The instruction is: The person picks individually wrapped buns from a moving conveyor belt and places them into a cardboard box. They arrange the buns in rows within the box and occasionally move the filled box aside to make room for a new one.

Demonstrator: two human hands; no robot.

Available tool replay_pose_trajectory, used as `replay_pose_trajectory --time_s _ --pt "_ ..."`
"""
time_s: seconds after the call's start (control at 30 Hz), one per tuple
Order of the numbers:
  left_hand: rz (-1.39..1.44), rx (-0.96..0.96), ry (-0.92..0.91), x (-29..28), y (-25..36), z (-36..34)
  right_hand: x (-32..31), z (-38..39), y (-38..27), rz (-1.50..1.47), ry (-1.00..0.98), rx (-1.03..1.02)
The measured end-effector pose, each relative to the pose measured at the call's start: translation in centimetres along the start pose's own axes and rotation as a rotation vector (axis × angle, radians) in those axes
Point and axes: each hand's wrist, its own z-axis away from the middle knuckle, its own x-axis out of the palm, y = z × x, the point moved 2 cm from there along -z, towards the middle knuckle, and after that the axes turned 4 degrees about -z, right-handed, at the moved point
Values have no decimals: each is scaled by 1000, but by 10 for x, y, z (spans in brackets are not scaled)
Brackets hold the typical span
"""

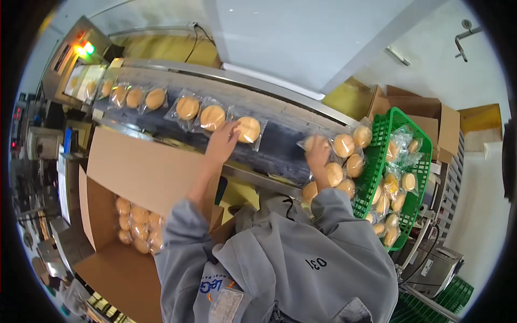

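Round golden buns in clear wrappers lie in a row along the dark conveyor belt (280, 156). My left hand (222, 144) reaches over the belt, its fingers curled at the left edge of a wrapped bun (249, 130). Another wrapped bun (211, 117) lies just left of those fingers. Farther right, my right hand (318, 153) is closed over a wrapped bun (309, 143), partly covered by the fingers and a little blurred. Beside it, several wrapped buns (343, 145) are gathered at the right end of the belt.
A green crate (396, 116) with several wrapped buns stands tilted at the right. At the lower left, an open cardboard box (145, 167) contains rows of buns. Another cardboard box (449, 129) is behind the crate. A machine with a lit lamp (89, 48) stands at the belt's left end.
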Motion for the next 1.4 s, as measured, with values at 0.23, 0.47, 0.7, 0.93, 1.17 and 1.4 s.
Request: replay_pose_trajectory --time_s 0.23,0.47,0.7,0.93,1.17,1.4 --pt "-1028 83 -243 127 -113 -58 -58 -51 20 -278 -314 239" --pt "-892 -527 -810 124 -72 -21 -19 -38 62 -212 -542 40" --pt "-531 -397 -389 149 -109 -14 0 -2 -2 -296 -270 -77" --pt "166 -131 92 -13 57 23 -52 -33 -32 -515 -82 -107" --pt "322 -519 712 -145 66 240 -209 60 -234 -1512 -526 -152" --pt "-125 -897 1298 -197 -3 448 -221 212 -449 -1446 -1303 -673"
